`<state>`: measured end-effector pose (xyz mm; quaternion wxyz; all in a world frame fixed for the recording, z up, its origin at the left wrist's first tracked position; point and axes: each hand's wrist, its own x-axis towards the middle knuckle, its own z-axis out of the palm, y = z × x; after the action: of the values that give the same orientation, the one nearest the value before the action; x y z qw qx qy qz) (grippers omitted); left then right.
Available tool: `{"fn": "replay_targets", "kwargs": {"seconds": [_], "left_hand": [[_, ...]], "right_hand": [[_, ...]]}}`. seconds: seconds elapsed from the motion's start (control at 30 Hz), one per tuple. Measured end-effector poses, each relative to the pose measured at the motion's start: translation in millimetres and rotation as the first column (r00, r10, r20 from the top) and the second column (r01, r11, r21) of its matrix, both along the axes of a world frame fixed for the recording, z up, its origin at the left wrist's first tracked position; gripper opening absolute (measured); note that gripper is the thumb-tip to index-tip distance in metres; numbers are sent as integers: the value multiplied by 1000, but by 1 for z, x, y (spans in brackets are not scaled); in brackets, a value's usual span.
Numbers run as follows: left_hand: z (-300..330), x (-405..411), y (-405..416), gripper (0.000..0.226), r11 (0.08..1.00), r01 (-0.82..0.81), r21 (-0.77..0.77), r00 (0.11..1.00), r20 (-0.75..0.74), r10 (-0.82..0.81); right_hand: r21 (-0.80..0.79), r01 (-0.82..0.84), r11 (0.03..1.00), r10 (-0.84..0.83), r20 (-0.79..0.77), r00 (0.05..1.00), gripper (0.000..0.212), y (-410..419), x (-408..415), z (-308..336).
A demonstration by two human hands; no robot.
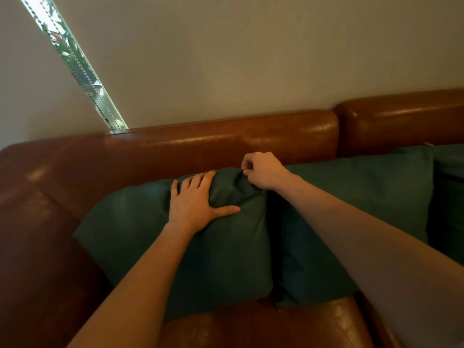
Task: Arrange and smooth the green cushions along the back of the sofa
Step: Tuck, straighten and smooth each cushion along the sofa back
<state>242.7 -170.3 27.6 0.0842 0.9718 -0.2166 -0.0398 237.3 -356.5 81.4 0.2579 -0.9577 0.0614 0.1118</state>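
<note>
Left hand is flat on the upper face of the near green cushion, fingers spread and straight, thumb stretched out to the right, pressing the fabric down. Right hand is up at the cushion's top right corner, fingers curled in tight and pinching a fold of the cover right at the ridge. You can see the cloth bunching into creases between the two hands.

So here's the geometry that matters: the cushion stands leaning on the brown leather sofa back, its long axis running left to right along that back, with the top edge farthest from the person. Both hands sit on the right half of it. The left end of the cushion, over by the sofa arm, is untouched and sags a little lower. The left hand is the nearer one to that slack end; a sweep leftward along the long axis looks like the natural smoothing stroke, while the right hand anchors the corner.

Moving outward: a second green cushion stands just beside the first on the right, touching it along a dark seam, partly crossed by the right forearm. A third green one shows at the far right edge. All three lean against the back, on the leather seat.
</note>
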Motion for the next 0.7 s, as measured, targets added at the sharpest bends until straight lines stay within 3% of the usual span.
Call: {"fn": "replay_targets", "kwargs": {"seconds": [0.1,0.23,0.4,0.57,0.7], "left_hand": [[-1,3,-1,107,1000,-9,-13,1000,-24,9],[-2,4,-5,107,999,-20,-30,1000,-14,20],[-2,3,-4,106,999,-22,-28,999,-35,21],[5,6,-5,105,999,-24,-26,996,-85,22],[4,4,-6,107,1000,-13,-8,996,-87,12]], "right_hand": [[113,21,993,-26,47,999,23,-15,-5,9],[-18,-50,999,48,-89,995,23,-21,-9,9],[-92,-104,990,96,-86,992,24,-11,-10,8],[186,107,977,-124,80,989,14,-15,-33,-1],[224,158,962,-187,113,976,16,-10,-38,-9]]}}
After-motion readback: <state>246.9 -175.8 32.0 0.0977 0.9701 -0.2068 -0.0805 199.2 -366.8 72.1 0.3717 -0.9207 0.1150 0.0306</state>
